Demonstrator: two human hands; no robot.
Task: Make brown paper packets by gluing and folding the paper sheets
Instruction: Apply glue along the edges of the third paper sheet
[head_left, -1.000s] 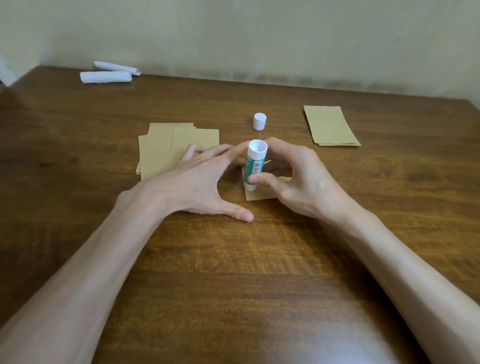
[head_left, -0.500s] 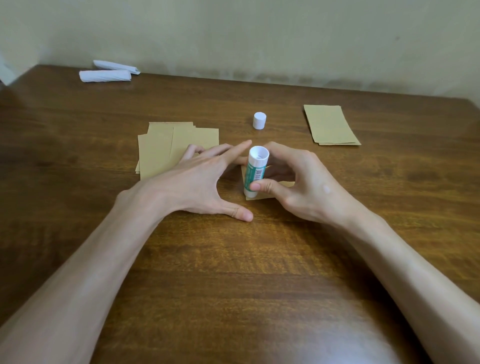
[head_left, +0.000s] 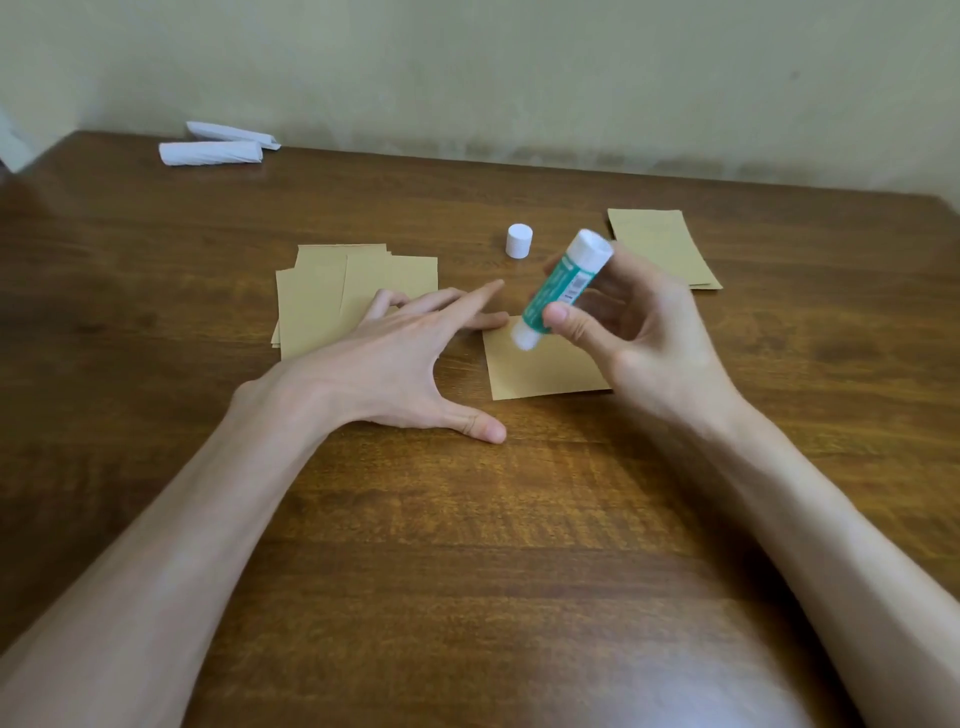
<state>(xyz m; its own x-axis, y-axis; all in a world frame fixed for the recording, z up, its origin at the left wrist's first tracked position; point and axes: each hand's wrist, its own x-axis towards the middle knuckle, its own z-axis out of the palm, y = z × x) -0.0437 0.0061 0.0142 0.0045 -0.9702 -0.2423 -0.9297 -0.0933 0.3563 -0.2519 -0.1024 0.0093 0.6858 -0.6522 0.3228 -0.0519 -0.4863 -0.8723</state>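
A small folded brown paper sheet (head_left: 540, 369) lies flat on the wooden table (head_left: 467, 545) in front of me. My right hand (head_left: 644, 338) grips a green and white glue stick (head_left: 561, 286), lifted and tilted above the sheet's far left corner. My left hand (head_left: 405, 358) lies flat with fingers spread, its fingertips at the sheet's left edge and its thumb on the table. The white cap (head_left: 518, 240) stands behind the glue stick. A loose stack of brown sheets (head_left: 322, 296) sits partly under my left fingers.
Another pile of brown paper (head_left: 660, 239) lies at the far right, partly behind my right hand. Two rolled white papers (head_left: 213, 150) rest at the table's far left corner, near the wall.
My right hand has lifted the glue stick off the sheet and tilted it to the right. The sheet is now more exposed. My left hand has barely moved.
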